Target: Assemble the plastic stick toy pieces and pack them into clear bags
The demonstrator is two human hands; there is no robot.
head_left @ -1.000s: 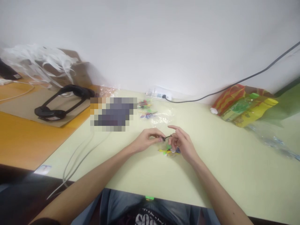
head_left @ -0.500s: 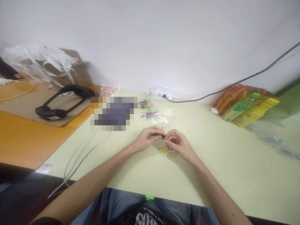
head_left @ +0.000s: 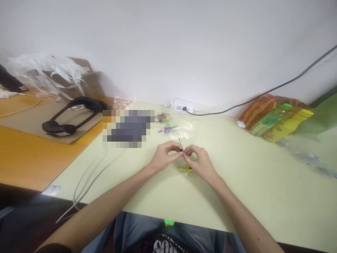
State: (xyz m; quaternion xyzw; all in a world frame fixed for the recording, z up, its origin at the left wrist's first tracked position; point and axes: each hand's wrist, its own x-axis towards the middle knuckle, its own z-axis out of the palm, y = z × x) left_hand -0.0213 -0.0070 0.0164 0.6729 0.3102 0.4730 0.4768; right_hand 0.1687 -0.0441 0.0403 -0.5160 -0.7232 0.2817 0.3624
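Above the pale table (head_left: 158,189), my left hand (head_left: 165,154) and my right hand (head_left: 198,158) meet fingertip to fingertip. Both pinch a small dark piece with a thin dark rod (head_left: 180,142) that sticks up and away from me. The fingertips hide most of the piece, so its kind is unclear. Just below my right hand lie small yellow and green plastic parts (head_left: 186,171), partly covered by that hand. Beyond my hands are several colourful small parts (head_left: 167,129) beside a clear plastic wrapper (head_left: 184,130).
A blurred-out dark flat object (head_left: 129,126) lies left of centre, with pale cables (head_left: 89,179) below it. A black headset-like frame (head_left: 73,116) sits on cardboard at left. A power strip (head_left: 180,105) stands by the wall. Snack bags (head_left: 279,119) are at right.
The thin rod now sticks out further above my fingers and leans more to the left. My right hand's fingers have shifted slightly up and left, closer against the left fingertips.
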